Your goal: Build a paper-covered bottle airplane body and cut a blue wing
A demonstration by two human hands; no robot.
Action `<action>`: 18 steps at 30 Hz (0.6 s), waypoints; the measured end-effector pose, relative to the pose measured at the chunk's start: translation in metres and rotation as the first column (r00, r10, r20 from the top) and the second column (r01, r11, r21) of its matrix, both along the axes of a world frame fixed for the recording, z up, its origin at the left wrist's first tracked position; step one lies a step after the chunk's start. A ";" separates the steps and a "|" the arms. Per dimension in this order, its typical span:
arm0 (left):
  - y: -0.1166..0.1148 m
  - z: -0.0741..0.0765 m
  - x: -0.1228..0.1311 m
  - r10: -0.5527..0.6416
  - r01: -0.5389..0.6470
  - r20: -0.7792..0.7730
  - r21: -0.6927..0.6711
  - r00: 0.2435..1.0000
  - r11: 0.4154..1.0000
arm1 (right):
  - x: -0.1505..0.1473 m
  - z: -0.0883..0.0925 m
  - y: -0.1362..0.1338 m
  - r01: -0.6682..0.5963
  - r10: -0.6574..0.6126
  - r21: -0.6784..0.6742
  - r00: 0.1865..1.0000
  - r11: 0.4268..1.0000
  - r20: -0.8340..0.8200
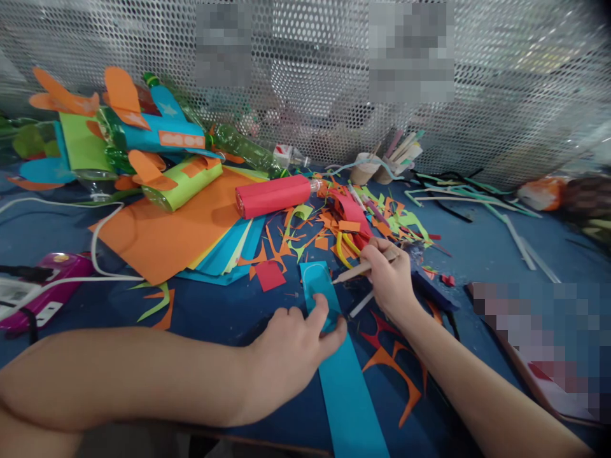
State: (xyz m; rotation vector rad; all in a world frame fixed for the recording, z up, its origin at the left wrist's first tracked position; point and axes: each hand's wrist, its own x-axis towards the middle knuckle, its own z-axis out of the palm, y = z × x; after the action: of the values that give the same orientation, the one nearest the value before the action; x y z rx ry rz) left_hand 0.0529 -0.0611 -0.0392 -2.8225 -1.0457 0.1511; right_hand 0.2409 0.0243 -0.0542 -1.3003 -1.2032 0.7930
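Note:
A long blue paper strip (347, 389) runs from the table's front edge toward the middle, with a faint pale rounded outline near its far end. My left hand (294, 343) presses on it, index finger and thumb spread apart on the paper, the other fingers bent. In my right hand (389, 277) is a beige pen (356, 271), its pale tip at the strip's right edge near the outline. Yellow-handled scissors (344, 250) lie just beyond that hand, partly covered. A small red paper square (270, 275) rests left of the strip.
Orange and coloured sheets (167, 235) lie left, below paper-covered bottle planes (160, 130). A red-wrapped bottle (273, 196) lies behind paper scraps (329, 222). Cups of sticks (366, 166) stand by the mesh. At left is a magenta device (62, 289); at right, a pink-edged phone-like object (520, 375).

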 end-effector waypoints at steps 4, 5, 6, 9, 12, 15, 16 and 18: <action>-0.001 0.001 0.000 -0.007 0.007 -0.003 0.005 1.000 1.000 | 0.001 -0.003 0.001 -0.002 0.002 -0.003 0.999 1.000 0.038; -0.001 0.001 0.000 -0.006 0.006 -0.005 0.006 1.000 1.000 | 0.001 -0.003 0.001 -0.004 0.004 -0.002 0.999 1.000 0.038; -0.001 0.001 0.000 -0.006 0.006 -0.006 0.006 1.000 1.000 | 0.001 -0.003 0.001 -0.004 0.004 0.000 0.999 1.000 0.039; -0.001 0.000 0.000 -0.007 0.007 -0.010 0.010 1.000 1.000 | 0.001 -0.003 0.000 -0.010 0.011 -0.006 0.998 1.000 0.060; -0.001 0.001 0.000 -0.012 0.012 -0.012 0.010 1.000 1.000 | 0.000 -0.002 0.001 -0.015 0.016 -0.013 0.996 1.000 0.085; 0.000 0.001 0.001 -0.016 0.017 -0.015 0.011 1.000 1.000 | -0.001 0.000 0.001 -0.020 0.021 -0.012 0.995 1.000 0.095; 0.000 0.002 0.001 -0.016 0.016 -0.015 0.013 1.000 1.000 | -0.002 0.001 0.000 -0.020 0.021 -0.014 0.995 1.000 0.099; 0.000 0.002 0.000 -0.016 0.016 -0.013 0.017 1.000 1.000 | -0.003 0.002 0.000 -0.016 0.019 -0.025 0.994 1.000 0.105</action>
State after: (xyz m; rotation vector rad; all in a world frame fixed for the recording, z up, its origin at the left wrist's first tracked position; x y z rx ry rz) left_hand 0.0532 -0.0613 -0.0372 -2.8101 -1.0165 0.1570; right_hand 0.2383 0.0245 -0.0522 -1.3667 -1.2933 0.7612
